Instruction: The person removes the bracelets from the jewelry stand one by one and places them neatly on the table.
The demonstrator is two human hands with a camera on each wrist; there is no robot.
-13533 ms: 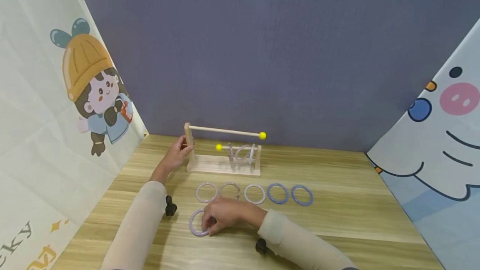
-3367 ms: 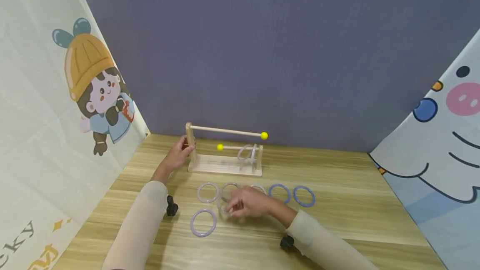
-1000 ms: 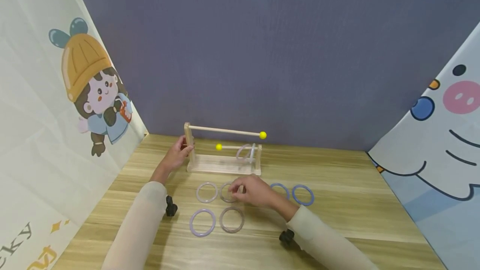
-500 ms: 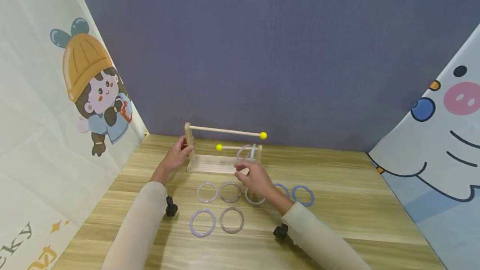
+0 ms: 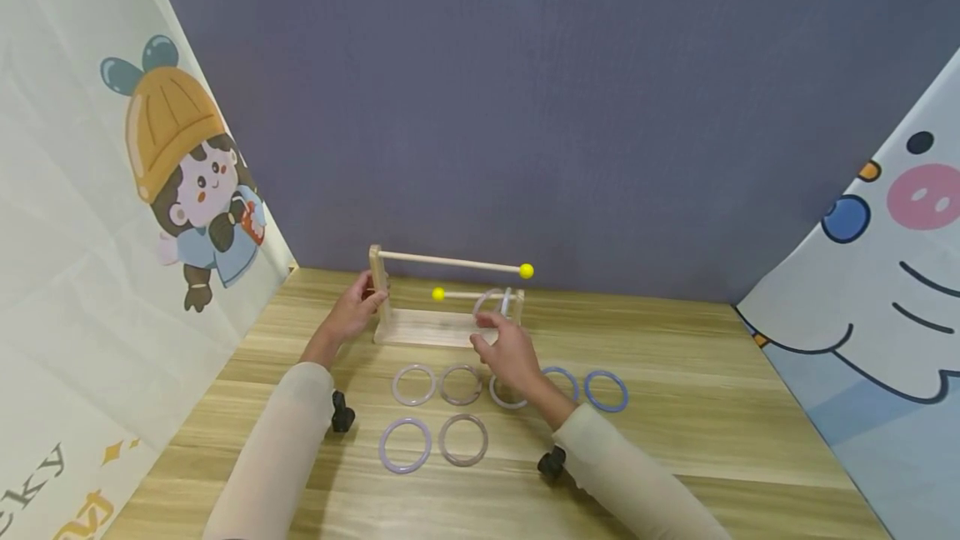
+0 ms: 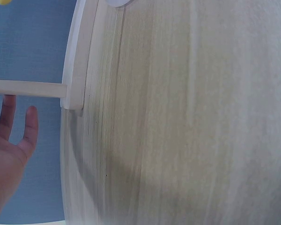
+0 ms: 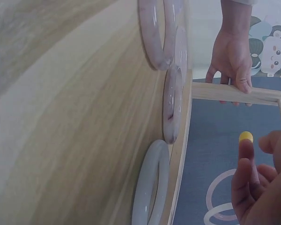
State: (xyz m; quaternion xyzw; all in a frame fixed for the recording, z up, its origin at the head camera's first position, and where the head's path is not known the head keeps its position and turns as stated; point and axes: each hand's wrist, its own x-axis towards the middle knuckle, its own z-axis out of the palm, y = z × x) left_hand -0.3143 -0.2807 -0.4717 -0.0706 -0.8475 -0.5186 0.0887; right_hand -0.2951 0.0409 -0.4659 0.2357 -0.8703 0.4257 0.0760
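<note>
My left hand point(image 5: 352, 311) grips the tall left post of a wooden bangle stand point(image 5: 423, 328), thumb in front and fingers behind. A pale purple bangle point(image 5: 478, 300) and a white bangle point(image 5: 506, 302) hang on its lower rod. Just in front of them my right hand point(image 5: 513, 352) holds nothing, its thumb apart from loosely bent fingers. On the table, a lavender bangle point(image 5: 405, 470) and a grey-brown bangle point(image 5: 463, 463) form a front row. Behind lie a pale pink bangle point(image 5: 414, 404), a mottled bangle point(image 5: 461, 403), a white one partly covered by my right hand, and two blue bangles.
The stand's upper rod point(image 5: 450, 262) ends in a yellow ball point(image 5: 527, 271); another yellow ball point(image 5: 438, 294) tips the lower rod. A dark blue-grey partition point(image 5: 525, 107) rises right behind the wooden table point(image 5: 675, 440). Printed cloths flank both sides.
One bangle has left the lower rod and now lies beside the lavender one in the front row. My right hand has since moved, empty, back to the stand; my left hand stays put.
</note>
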